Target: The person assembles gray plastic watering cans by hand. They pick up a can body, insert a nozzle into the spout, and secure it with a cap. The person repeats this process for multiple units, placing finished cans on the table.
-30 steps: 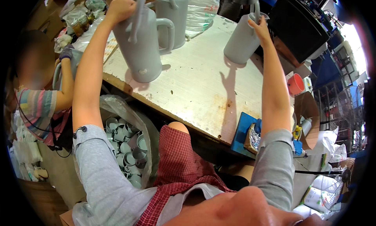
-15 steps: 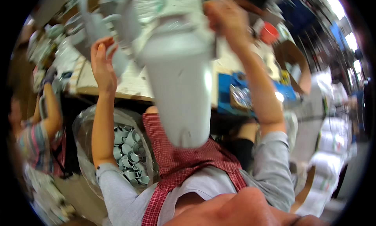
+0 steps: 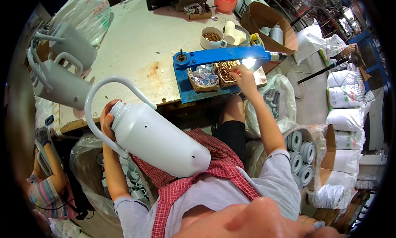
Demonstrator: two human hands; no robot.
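A pale grey plastic can (image 3: pixel 161 143) with a big hooped handle lies tilted across my lap, against the red checked apron. Its neck points up and left, and two small holes show in its wall. My left hand (image 3: pixel 108 120) is wrapped around the neck, its fingers partly hidden behind it. At the table's front edge, my right hand (image 3: pixel 245 78) reaches into a small box of brass-coloured pieces (image 3: pixel 226 69). Its fingertips are pinched; what they hold is too small to tell. A box of shiny silvery pieces (image 3: pixel 204 76) stands alongside, under a blue metal arm (image 3: pixel 222 54).
More grey cans (image 3: pixel 64 85) stand on the table's left. A white cup (image 3: pixel 211 38) of brown bits and a red bowl (image 3: pixel 225 2) are farther back. Bags of grey parts (image 3: pixel 132 176) flank my legs. Another person (image 3: pixel 45 184) works at left; a fan (image 3: pixel 357 67) stands right.
The can has gone from upright before me to tilted on my lap. My left hand, earlier apart from it, now holds its neck. My right hand has come down to the brass-coloured pieces.
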